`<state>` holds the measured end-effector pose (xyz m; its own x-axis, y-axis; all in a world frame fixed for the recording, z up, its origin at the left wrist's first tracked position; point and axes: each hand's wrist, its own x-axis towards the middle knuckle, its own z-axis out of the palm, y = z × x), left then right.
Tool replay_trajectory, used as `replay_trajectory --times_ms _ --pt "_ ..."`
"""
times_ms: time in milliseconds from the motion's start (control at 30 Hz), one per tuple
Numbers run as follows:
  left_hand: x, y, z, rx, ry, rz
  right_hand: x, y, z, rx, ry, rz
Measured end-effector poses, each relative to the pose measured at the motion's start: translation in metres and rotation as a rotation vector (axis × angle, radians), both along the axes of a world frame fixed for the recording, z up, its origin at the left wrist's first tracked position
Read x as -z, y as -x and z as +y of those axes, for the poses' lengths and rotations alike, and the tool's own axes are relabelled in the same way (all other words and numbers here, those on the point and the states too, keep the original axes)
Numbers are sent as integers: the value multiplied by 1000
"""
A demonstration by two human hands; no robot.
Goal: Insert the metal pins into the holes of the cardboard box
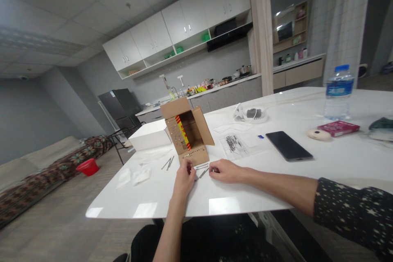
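Observation:
An open cardboard box (202,127) lies on its side on the white table, its flaps spread and a red-yellow strip along one edge. Small dots or holes mark its left and front flaps. My left hand (185,178) is closed in a pinch at the front flap; whatever is between the fingertips is too small to name. Curled on the tabletop to the right is my right hand (226,171), its fingertips hidden. Thin dark metal rods (202,173) lie between both hands. More such rods (169,163) rest left of the box.
A clear bag of small dark rods (235,145), a black phone (288,145), a magenta box (339,128) and a water bottle (338,94) are on the right. Behind the cardboard stands a white box (150,136). Tissues (141,177) lie near the left edge.

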<state>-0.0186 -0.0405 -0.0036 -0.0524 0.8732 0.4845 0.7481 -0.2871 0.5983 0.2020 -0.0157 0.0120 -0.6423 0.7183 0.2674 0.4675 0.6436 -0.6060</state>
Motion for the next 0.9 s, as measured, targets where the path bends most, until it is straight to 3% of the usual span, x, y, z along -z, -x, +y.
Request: replay_trajectory --times_ms 900 --pt "2 1 -2 28 25 13 2 -2 1 -31 15 16"
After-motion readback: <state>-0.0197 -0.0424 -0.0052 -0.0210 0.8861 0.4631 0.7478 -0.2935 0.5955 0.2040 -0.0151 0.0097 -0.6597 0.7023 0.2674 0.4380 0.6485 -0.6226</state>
